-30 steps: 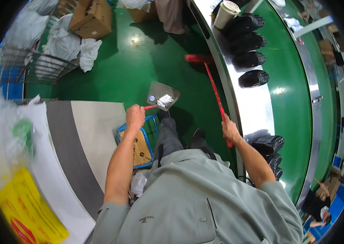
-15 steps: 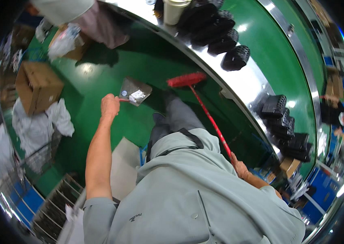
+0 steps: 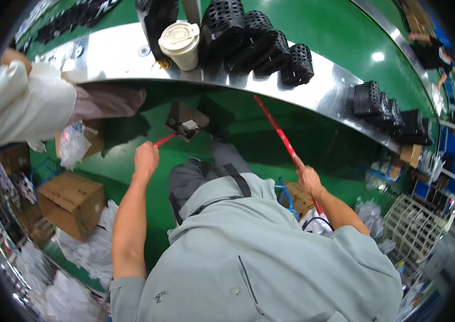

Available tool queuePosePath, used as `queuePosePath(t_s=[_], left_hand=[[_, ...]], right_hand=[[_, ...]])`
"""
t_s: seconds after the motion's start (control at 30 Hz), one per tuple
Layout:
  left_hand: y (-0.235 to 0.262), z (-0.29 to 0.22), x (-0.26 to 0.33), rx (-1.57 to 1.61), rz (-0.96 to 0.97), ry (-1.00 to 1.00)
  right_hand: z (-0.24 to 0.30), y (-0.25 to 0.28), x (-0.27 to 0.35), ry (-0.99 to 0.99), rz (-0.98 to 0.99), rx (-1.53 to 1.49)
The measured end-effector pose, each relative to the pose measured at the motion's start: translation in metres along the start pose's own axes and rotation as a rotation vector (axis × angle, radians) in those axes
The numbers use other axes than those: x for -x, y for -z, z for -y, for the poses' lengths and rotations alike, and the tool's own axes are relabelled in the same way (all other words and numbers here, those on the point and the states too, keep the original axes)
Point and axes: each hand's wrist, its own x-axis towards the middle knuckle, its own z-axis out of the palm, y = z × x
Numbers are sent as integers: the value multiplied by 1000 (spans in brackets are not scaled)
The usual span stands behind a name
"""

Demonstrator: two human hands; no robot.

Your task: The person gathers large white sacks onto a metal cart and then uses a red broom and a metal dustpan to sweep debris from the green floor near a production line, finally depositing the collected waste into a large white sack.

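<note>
The left hand (image 3: 147,159) has its fingers wrapped around the short red handle (image 3: 165,140) of a dustpan (image 3: 179,114). The dustpan is gray and sits low over the green floor (image 3: 120,153), in front of the person's legs (image 3: 200,177) and near the edge of the shiny metal table (image 3: 112,56). I cannot tell if it touches the floor. A pale patch shows on the dustpan, but it is too small to tell what it is. The right hand (image 3: 308,180) has its fingers curled around a long red stick (image 3: 277,129). The stick slants up and to the left, to the edge of the table, and I cannot see its far end. On the table there is 1 white cup (image 3: 182,49) with a lid, and just beside it is a row of black things with little holes (image 3: 270,45). More black blocks (image 3: 375,102) sit farther right. Another person (image 3: 31,102) is at the left. Below that person are an open brown box (image 3: 74,201) and some white bags (image 3: 85,255).
</note>
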Motion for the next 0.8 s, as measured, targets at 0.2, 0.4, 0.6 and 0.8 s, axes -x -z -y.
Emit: queuePosePath(t_s=[0.2,0.4,0.6,0.8], left_hand=[[-2,17,-56,-64,37,-293],[-18,8,-99,-212,221,-535],[-38,5,-107,-282,320,-676],[-38,7,-97,-375,377,-745]], right_hand=[[55,-56,0,-159,20,-231],[167,-136,141,-350,21,-417],[255,-117,192,-687,-179,-919],[151,-145,122,-785,-480,-753]])
